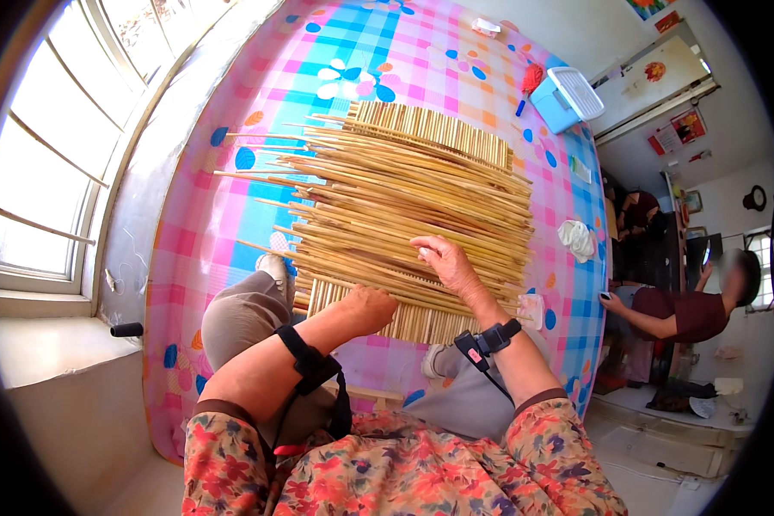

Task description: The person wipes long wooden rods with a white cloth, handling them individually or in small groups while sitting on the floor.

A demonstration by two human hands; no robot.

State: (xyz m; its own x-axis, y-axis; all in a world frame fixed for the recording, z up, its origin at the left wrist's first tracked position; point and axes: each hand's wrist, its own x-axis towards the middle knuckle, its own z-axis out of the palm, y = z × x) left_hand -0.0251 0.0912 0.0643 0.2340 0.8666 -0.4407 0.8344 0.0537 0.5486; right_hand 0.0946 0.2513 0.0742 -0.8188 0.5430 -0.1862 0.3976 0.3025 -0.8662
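Observation:
Long dry yellow-brown stalks [404, 193] lie crosswise in a loose layer over a mat of stalks [434, 129], whose bound edges show at the far and near sides. My left hand [371, 308] is closed in a fist at the near edge of the mat; whatever it grips is hidden. Farther right, my right hand [445, 265] is over the stalks with its fingers curled toward the thumb. Something small and pale shows at those fingertips, too small to name.
A checked, flowered cloth [344, 34] covers the surface under me. A blue box with a white lid [568, 99] and a red item [531, 77] are at the far right. A crumpled white bag [576, 241] lies right. Another person [697, 314] is beyond the right edge; a window [52, 155] is left.

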